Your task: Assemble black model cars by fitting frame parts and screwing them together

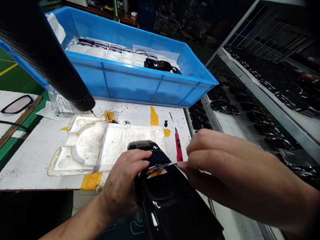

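Housing of glossy black plastic point(162, 196), left hand point(123, 180) gripping, right hand point(225, 166) at edge

The green-painted floor point(10, 68) of the workshop was marked with a yellow line. A white-topped worktable point(30, 173) with a green edge stood in the foreground, and a wooden shelf point(112, 16) ran along the dim far side, before dark storage racks point(167, 25). To the right rose a metal-framed rack point(270, 36) with wire mesh panels. The light was even and indoors.
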Demonstrator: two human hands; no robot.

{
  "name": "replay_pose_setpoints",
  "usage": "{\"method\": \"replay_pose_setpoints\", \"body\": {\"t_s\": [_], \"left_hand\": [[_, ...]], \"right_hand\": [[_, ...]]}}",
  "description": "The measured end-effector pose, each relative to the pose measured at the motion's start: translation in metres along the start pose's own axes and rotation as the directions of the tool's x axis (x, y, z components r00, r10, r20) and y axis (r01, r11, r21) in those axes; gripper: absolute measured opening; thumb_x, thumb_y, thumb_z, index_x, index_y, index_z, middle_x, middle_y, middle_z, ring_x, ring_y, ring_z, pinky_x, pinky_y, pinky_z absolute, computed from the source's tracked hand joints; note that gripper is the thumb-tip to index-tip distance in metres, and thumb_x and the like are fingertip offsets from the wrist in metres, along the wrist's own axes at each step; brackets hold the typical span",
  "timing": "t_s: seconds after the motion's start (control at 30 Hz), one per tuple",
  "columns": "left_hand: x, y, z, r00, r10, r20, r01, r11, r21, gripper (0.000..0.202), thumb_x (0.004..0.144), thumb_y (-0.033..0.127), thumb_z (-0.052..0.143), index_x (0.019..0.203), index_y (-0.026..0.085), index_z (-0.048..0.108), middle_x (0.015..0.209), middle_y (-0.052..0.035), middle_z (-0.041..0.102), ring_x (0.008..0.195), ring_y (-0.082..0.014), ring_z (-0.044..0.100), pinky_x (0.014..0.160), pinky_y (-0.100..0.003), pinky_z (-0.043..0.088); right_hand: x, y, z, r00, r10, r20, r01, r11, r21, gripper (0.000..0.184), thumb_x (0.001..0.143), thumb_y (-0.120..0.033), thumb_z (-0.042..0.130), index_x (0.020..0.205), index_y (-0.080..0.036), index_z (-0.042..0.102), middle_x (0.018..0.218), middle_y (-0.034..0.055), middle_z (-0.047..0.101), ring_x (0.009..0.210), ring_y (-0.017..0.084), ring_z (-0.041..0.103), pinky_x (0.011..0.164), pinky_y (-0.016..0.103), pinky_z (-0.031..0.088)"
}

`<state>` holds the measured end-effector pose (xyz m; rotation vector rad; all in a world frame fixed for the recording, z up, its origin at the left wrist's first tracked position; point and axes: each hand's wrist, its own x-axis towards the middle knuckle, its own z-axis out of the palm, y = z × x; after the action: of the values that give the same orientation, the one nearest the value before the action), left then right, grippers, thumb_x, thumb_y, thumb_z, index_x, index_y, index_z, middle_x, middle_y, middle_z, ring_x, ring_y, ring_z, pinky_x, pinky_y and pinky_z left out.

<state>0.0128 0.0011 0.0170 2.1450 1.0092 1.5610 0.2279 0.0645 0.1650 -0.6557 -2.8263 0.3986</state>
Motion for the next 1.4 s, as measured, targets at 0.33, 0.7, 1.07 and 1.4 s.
{"method": "replay_pose_setpoints", "body": {"t_s": [0.33, 0.7, 1.07, 1.4], "left_hand": [[0.021, -0.009, 0.015, 0.994, -0.108, 0.026, 0.110, 0.991, -0.080, 0.050, 0.085, 0.027, 0.060, 0.131, 0.013, 0.049, 0.123, -0.0161, 0.055, 0.111, -0.0264, 0.055, 0.091, -0.041, 0.052], [0.038, -0.020, 0.023, 0.991, -0.132, -0.026, 0.129, 0.987, -0.100, 0.038, 0.086, 0.024, 0.056, 0.123, 0.014, 0.054, 0.112, -0.0132, 0.061, 0.098, -0.0236, 0.058, 0.079, -0.039, 0.052], [0.044, -0.018, 0.032, 0.995, -0.089, -0.044, 0.087, 0.995, -0.049, 0.035, 0.091, 0.025, 0.051, 0.125, 0.016, 0.053, 0.112, -0.0140, 0.063, 0.097, -0.0245, 0.061, 0.078, -0.040, 0.053], [0.031, -0.017, 0.020, 0.988, -0.152, -0.005, 0.150, 0.981, -0.126, 0.047, 0.089, 0.036, 0.057, 0.132, 0.019, 0.051, 0.118, -0.0113, 0.060, 0.108, -0.0251, 0.057, 0.089, -0.039, 0.049]], "right_hand": [[0.030, 0.024, 0.019, 0.948, 0.218, 0.231, -0.281, 0.916, 0.288, 0.020, 0.095, -0.025, 0.064, 0.114, -0.019, 0.057, 0.104, 0.0014, 0.067, 0.092, 0.016, 0.063, 0.080, 0.027, 0.048], [0.036, 0.048, 0.022, 0.956, 0.263, 0.128, -0.292, 0.824, 0.485, 0.016, 0.089, -0.019, 0.069, 0.105, -0.018, 0.064, 0.096, 0.0028, 0.073, 0.086, 0.015, 0.070, 0.077, 0.023, 0.056], [0.023, 0.053, 0.032, 0.895, 0.427, 0.130, -0.400, 0.635, 0.661, 0.033, 0.083, -0.015, 0.076, 0.109, -0.021, 0.057, 0.096, 0.0005, 0.074, 0.092, 0.015, 0.072, 0.080, 0.021, 0.059], [0.026, 0.049, 0.013, 0.914, 0.332, 0.233, -0.406, 0.762, 0.504, 0.056, 0.092, -0.036, 0.067, 0.141, -0.021, 0.045, 0.132, 0.0087, 0.061, 0.124, 0.023, 0.057, 0.104, 0.037, 0.049]]}}
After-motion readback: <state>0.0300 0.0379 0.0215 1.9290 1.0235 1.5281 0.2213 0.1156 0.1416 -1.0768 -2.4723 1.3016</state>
